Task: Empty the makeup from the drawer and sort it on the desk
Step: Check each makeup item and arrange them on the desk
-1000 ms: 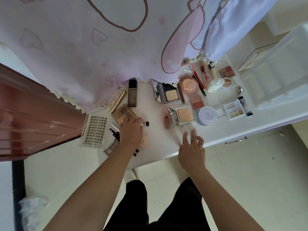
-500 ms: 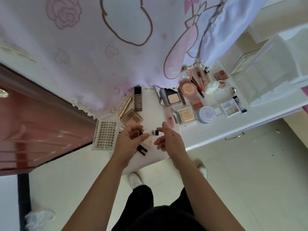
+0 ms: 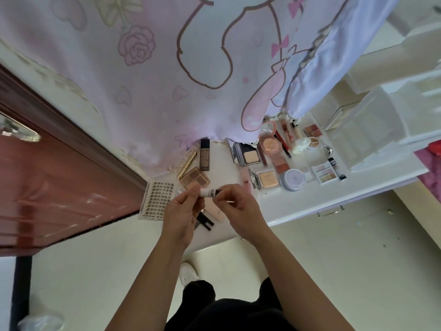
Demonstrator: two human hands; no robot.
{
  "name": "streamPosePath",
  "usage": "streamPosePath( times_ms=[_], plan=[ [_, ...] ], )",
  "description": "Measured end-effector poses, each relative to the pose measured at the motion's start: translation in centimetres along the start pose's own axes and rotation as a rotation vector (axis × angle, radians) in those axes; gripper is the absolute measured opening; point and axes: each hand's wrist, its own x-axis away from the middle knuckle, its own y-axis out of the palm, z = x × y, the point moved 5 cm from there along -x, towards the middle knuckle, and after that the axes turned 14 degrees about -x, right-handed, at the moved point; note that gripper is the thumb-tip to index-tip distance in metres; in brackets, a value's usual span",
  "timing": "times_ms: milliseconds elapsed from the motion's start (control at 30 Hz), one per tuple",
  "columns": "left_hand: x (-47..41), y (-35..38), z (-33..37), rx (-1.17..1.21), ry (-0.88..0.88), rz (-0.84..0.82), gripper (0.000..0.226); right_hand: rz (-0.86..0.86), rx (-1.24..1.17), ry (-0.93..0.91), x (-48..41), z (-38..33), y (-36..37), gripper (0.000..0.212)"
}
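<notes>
Two hands are tied up with one small tube (image 3: 211, 192), so everything hangs on how that tube is lying. It is held up clear of the bench (image 3: 298, 206), with its long axis run across from one hand to the other, roughly level. The white end is pinched by the fingertips of the left hand (image 3: 182, 211) and the dark end is pinched by the fingertips of the right hand (image 3: 241, 206). So neither hand can be called nearer: the tube is bridged between both, just past the fingertips, with the palms set back toward the body.

Whether the label is being read or the cap is being worked can't be told. If the cap is meant to be pulled, it would probably have to be drawn along that axis, out toward the right hand's side, with the white end braced by the left.

For putting it down: a brown palette (image 3: 194, 179) is lying just beyond the left hand, a lash tray (image 3: 156, 199) is set off to that hand's outer side, and a gold tube (image 3: 186, 164) and dark bottle (image 3: 204, 156) are found farther out. An open compact (image 3: 266, 179) and a round jar (image 3: 293, 179) are laid beyond the right hand, off to its outer side. Some black sticks (image 3: 205, 220) are lying on the bench directly under both hands.

A drawer handle (image 3: 330, 212) is seen well out past the right hand; what's left inside can't be told.
</notes>
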Motion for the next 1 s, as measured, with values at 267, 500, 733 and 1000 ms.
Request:
streamPosePath(
  times_ms=[267,500,733,1000],
  plan=[
    [1.0,0.2,1.5,-0.036,0.092,-0.052,0.023,0.071,-0.136,0.177,0.9,-1.4,0.5,0.027],
    [1.2,0.4,1.4,-0.032,0.094,-0.062,0.024,0.070,-0.237,0.235,1.0,-1.3,0.1,0.035],
    [0.5,0.2,2.5,0.004,0.110,0.005,0.023,0.103,-0.192,0.160,0.5,-2.2,-0.2,0.022],
    [-0.5,0.8,2.7,-0.005,0.111,0.013,0.036,0.131,-0.262,0.131,-0.5,-2.4,-0.4,0.018]
  ],
)
